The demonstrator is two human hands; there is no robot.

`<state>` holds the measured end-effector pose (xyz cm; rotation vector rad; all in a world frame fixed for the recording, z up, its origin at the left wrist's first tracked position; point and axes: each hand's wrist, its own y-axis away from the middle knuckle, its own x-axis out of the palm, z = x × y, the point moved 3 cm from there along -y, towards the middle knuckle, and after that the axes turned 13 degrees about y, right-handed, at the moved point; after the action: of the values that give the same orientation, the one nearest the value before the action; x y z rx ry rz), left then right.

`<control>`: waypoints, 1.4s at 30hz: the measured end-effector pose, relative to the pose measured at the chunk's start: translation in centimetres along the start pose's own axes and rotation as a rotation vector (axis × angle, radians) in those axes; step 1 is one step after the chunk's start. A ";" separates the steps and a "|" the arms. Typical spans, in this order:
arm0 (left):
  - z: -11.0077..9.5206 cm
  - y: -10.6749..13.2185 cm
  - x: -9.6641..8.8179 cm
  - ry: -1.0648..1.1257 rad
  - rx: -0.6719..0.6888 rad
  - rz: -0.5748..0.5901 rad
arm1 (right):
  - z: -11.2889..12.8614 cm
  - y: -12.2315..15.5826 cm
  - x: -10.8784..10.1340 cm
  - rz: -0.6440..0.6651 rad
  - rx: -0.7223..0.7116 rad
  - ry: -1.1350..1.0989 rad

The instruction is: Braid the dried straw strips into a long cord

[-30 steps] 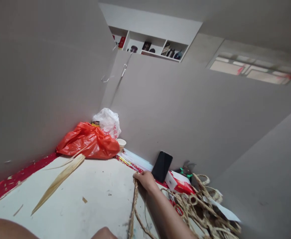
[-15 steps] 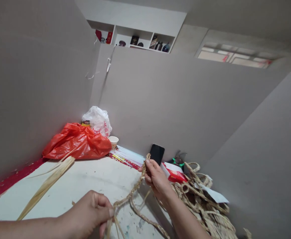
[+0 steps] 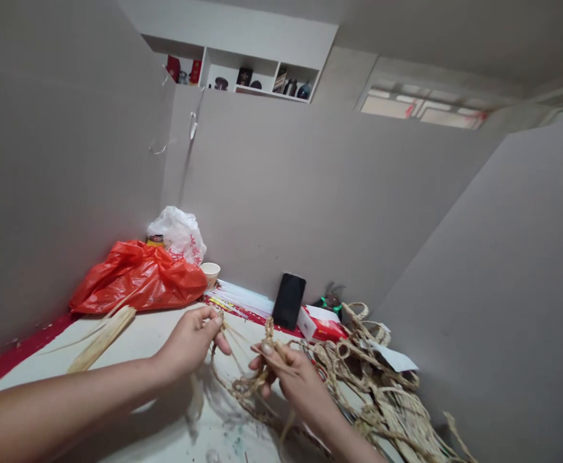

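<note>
Head view: two bare hands work a straw rope over a white table [image 3: 160, 325] set in a corner of grey walls.
Left hand [image 3: 192, 344]: closed, with thumb and fingers pinching loose strands [image 3: 224, 326] at the unbraided end of the rope.
Right hand [image 3: 288, 376]: closed around the rope [image 3: 268, 331], whose braided tip stands up above the fingers.
Rope position: between the two hands, over the middle of the table; a slack loop sags from the right hand onto the tabletop.
Coil pile [image 3: 382, 392]: more braided rope, heaped at the table's right edge, just beside the right forearm.
Phone [image 3: 288, 301]: dark screen, propped upright against the back wall, beyond the right hand.
Red box [image 3: 324, 326]: lying flat, touching the foot of the phone.
Shears [image 3: 330, 299]: green-marked, by the wall, right of the phone.
Leaf strip [image 3: 101, 335]: pale, flat on the table, left of the left hand.
Red bag [image 3: 137, 280]: crumpled in the far left corner.
White bag [image 3: 178, 233]: behind the red bag, against the wall.
Cup [image 3: 211, 272]: small, just right of the red bag.
Shelf [image 3: 243, 71]: high on the wall, holding small items too blurred to tell.
</note>
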<state>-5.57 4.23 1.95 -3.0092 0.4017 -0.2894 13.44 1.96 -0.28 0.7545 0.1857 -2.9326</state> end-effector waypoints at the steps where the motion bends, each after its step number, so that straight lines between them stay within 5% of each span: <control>1: 0.4 -0.9 0.4 0.006 0.023 -0.033 | 0.3 0.2 0.5 -0.016 -0.054 0.089; 7: 2.9 -3.4 2.6 0.078 0.035 -0.192 | 1.3 0.3 1.7 -0.136 -0.251 0.584; 17: 5.3 -4.2 3.7 0.181 0.091 -0.322 | 0.9 -1.5 3.1 -0.402 -0.338 0.812; 22: 5.5 -4.4 3.2 0.212 0.078 -0.399 | 1.7 -2.4 3.7 -0.378 -0.365 0.945; 26: 5.4 -4.4 3.1 0.225 0.083 -0.367 | 1.6 -2.2 3.9 -0.324 -0.356 0.818; 31: 4.9 -4.5 3.5 0.235 0.079 -0.258 | 0.5 -1.6 2.7 -0.417 -0.182 0.410; 37: 4.4 -4.3 3.1 0.304 -0.058 -0.251 | -0.6 -0.8 0.9 -0.475 0.011 0.171; 42: 3.5 -4.2 3.1 0.298 -0.204 -0.195 | -1.4 -0.3 -0.7 -0.523 0.012 0.106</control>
<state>-0.89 7.69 -0.50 -3.2156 0.1645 -0.7634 14.64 2.54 -1.13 0.9944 0.4352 -3.3786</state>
